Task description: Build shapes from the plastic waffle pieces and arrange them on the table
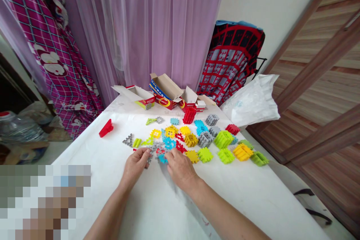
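Note:
My left hand (pixel 137 164) is closed, thumb against fingers, on a grey notched interlocking tile (pixel 149 162) that is partly covered by the fingers. To its right, my right hand (pixel 180 167) is curled with its fingertips at the edge of a blue interlocking tile (pixel 162 158); the fingers hide part of it. Between and beyond both hands lie loose grey tiles (pixel 157 145), light-blue tiles (pixel 169 143) and red triangular pieces (pixel 180 146). A yellow square tile (pixel 192 156) rests close to the right hand's knuckles.
Stacks of green (pixel 223 139), grey (pixel 206 139) and yellow tiles (pixel 242 152) stand on the right of the white table (pixel 146 210). A red clip-like object (pixel 106 128) lies left. Opened cardboard boxes (pixel 165 86) line the back. A white bag (pixel 250 101) is at the right edge.

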The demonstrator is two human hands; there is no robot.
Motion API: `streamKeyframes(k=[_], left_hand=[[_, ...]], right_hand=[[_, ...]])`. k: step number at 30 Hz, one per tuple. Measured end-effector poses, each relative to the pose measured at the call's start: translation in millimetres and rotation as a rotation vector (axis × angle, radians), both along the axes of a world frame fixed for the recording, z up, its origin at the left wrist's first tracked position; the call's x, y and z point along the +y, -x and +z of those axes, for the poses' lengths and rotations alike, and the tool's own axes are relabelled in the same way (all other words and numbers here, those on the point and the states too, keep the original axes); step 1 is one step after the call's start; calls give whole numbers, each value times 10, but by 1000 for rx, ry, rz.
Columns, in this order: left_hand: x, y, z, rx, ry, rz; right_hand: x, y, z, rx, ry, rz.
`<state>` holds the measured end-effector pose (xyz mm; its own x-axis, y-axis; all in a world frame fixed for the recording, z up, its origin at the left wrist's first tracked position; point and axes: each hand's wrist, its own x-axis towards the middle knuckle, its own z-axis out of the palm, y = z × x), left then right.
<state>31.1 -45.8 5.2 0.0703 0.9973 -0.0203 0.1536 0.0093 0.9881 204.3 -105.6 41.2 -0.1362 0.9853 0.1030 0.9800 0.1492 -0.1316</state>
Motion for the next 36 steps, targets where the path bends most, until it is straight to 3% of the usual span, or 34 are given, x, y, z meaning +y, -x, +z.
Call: streamKeyframes(k=[6,11,13,17,21,28,36], left_hand=[[13,9,-2,-16,-2,16],[20,14,-2,-38,-2,36],[23,20,-6,-46,5,44],[31,30,-1,-55,26,58],[16,29,40,-62,48,48],[-109,-65,131,-56,183,-147],[-97,-73,92,-88,229,-186]], right_hand=[[-24,-229,58,16,87,-17],[159,-318,14,88,116,268],[202,-285,-48,87,129,305],[244,-234,-109,64,147,265],[245,-235,-42,70,147,228],[166,-108,14,186,-44,14],[140,-203,134,98,-4,193]])
